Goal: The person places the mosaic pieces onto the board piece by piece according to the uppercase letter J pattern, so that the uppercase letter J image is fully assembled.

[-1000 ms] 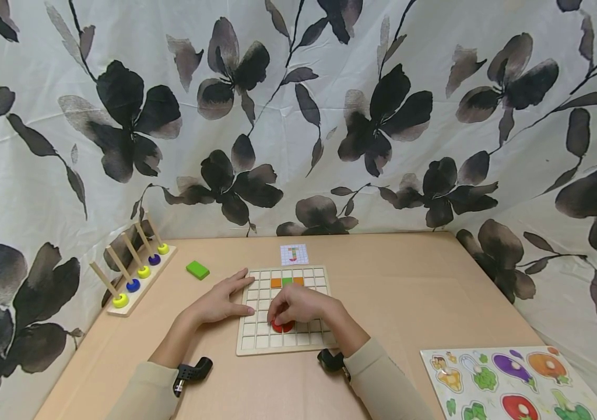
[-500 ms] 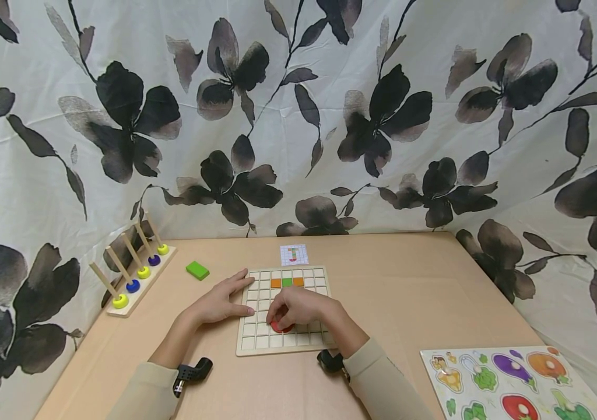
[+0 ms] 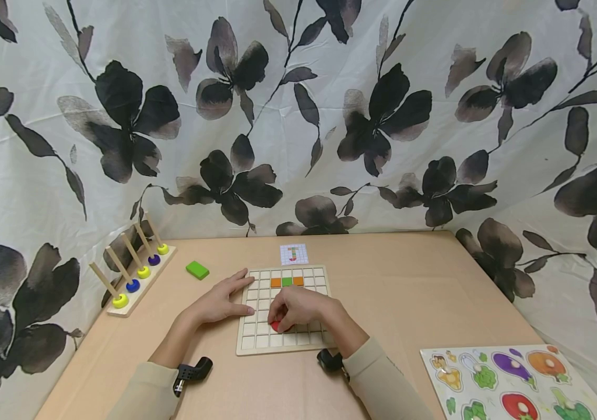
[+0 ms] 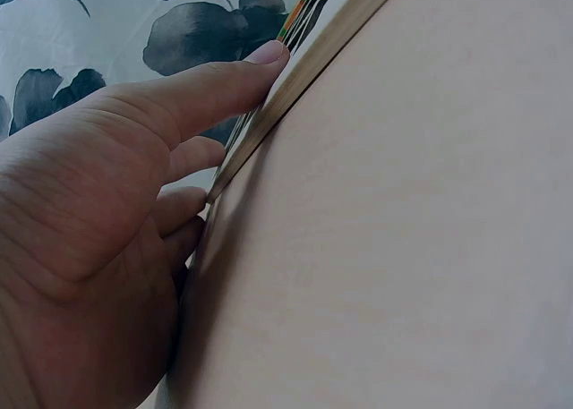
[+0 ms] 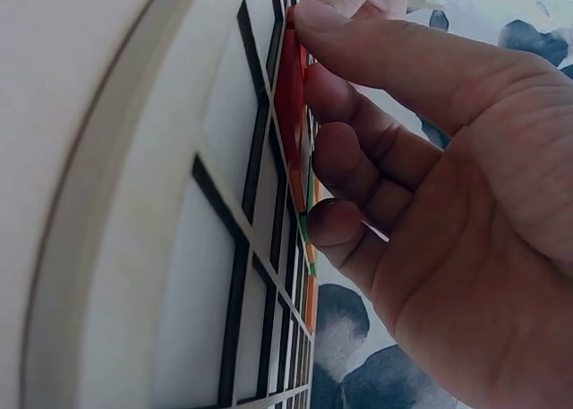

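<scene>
A pale board [image 3: 253,343] with a raised square grid lies on the table. Near its far edge, orange, green and orange tiles [image 3: 287,282] sit side by side in one row. My right hand [image 3: 301,304] is over the middle of the grid, its thumb and forefinger on a flat red piece [image 5: 288,96] that lies against the grid. The hand covers much of this piece in the head view, so its full shape is hidden. My left hand [image 3: 220,298] rests along the board's left edge, fingers stretched out, with the thumb [image 4: 267,55] on the rim.
Behind the board lies a small card [image 3: 294,254] printed with a coloured pattern on a grid. A green block [image 3: 197,269] is at the left, near a peg stand [image 3: 125,306] with yellow and blue rings. A vegetable picture board [image 3: 492,396] lies at front right.
My right hand shifts slightly at the red piece, and less red shows beneath the fingers now. The left hand keeps its place on the board's edge.
</scene>
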`<state>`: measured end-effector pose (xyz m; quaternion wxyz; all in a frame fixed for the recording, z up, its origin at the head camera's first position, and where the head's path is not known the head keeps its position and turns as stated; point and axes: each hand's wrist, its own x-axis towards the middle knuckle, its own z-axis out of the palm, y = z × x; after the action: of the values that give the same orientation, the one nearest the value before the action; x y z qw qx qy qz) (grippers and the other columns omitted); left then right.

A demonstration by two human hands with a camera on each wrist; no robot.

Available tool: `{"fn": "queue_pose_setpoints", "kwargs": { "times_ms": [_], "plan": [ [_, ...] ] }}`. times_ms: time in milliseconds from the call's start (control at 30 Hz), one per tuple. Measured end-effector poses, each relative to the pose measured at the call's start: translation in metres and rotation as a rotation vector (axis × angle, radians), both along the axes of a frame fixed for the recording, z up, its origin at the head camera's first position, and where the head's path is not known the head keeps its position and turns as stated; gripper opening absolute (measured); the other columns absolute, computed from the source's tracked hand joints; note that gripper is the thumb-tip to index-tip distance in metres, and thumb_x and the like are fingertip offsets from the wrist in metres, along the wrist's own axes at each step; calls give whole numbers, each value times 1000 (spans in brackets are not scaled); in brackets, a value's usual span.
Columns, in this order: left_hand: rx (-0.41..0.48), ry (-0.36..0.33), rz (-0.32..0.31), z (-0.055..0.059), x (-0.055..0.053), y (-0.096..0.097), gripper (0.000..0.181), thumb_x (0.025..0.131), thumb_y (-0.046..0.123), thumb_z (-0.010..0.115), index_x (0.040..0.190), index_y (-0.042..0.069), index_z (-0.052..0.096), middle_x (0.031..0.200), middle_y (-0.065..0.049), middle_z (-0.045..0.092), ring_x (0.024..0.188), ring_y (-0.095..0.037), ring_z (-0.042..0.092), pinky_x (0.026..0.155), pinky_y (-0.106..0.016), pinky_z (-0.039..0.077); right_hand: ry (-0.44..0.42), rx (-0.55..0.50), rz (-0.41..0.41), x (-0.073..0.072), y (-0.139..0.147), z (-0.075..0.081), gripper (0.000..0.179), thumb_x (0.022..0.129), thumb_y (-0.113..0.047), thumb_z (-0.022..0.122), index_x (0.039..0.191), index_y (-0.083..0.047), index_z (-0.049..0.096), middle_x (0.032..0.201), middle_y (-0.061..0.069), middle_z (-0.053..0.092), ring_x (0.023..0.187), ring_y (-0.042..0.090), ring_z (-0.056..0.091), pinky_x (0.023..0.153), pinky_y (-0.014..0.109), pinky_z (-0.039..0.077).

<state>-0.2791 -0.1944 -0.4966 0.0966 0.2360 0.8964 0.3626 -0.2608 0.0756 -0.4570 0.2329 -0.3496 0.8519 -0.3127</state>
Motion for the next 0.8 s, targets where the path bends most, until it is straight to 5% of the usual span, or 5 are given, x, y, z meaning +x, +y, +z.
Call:
{"fn": "queue_pose_setpoints", "kwargs": {
  "times_ms": [367,633,800],
  "plan": [
    [2,-12,-6,0,0,1,89,86,46,83,158,9,46,173,-18,19,160,-43,16,126,-66,17,86,-81,-35,-6,18,10,20,92,-13,79,111,-13,81,86,-7,72,77,7,60,68,21,51],
    [-13,-6,-9,0,1,1,87,87,46,82,157,8,46,173,-19,19,160,-44,16,127,-65,18,215,-237,-266,-20,51,21,27,96,-17,75,121,-8,76,105,4,74,89,17,60,77,28,52],
    [-20,-2,-10,0,2,1,86,89,48,79,157,7,45,173,-19,19,160,-44,17,127,-64,19,293,-229,-445,-24,71,19,32,97,-20,74,129,-14,73,116,5,71,93,18,59,74,30,51]
  ]
}}
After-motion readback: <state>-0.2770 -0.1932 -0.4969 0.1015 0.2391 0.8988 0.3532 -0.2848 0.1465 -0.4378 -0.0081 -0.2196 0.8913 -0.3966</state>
